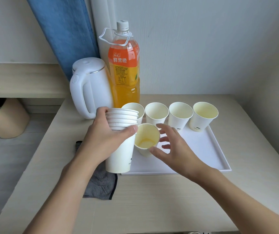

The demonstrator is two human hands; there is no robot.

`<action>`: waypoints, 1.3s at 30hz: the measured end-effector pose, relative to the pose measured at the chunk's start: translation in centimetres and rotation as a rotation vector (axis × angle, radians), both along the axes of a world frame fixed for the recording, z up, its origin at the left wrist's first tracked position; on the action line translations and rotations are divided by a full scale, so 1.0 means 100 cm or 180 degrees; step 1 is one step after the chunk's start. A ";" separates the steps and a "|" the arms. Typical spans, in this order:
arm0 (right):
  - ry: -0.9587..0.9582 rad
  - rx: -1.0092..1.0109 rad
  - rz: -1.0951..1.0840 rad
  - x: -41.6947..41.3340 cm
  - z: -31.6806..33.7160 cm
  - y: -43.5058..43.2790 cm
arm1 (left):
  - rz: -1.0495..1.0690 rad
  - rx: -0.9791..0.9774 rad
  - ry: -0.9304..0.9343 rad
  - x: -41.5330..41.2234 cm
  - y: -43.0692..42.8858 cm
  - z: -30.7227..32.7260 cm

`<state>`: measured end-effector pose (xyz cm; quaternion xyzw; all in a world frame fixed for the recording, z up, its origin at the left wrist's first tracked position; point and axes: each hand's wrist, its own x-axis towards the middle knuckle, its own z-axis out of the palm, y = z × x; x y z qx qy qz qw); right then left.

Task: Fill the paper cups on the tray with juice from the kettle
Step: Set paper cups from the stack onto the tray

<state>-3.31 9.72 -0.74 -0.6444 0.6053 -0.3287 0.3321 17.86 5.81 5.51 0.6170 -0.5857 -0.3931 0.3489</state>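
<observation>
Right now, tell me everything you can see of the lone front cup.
The front cup is white paper, open-topped, tilted, mouth toward the camera. Its inside is stained pale yellow, a little juice at the bottom. It is over the white tray, near-left part. The right hand has its thumb on the near wall; the stack of cups in the left hand is close beside it.

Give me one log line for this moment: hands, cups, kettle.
left hand: grips cup stack | right hand: holds tilted cup at tray | four cups: upright, row on tray | kettle: untouched
</observation>
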 end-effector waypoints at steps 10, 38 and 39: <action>-0.0087 0.0529 -0.0311 0.008 -0.014 -0.009 | -0.0079 -0.0034 -0.0002 -0.001 -0.001 -0.001; 0.0151 0.0170 -0.0651 0.024 -0.036 -0.028 | -0.0110 -0.0042 0.0033 0.001 -0.001 -0.001; 0.0149 0.0171 -0.0652 0.024 -0.036 -0.028 | -0.0114 -0.0043 0.0029 0.001 -0.001 -0.001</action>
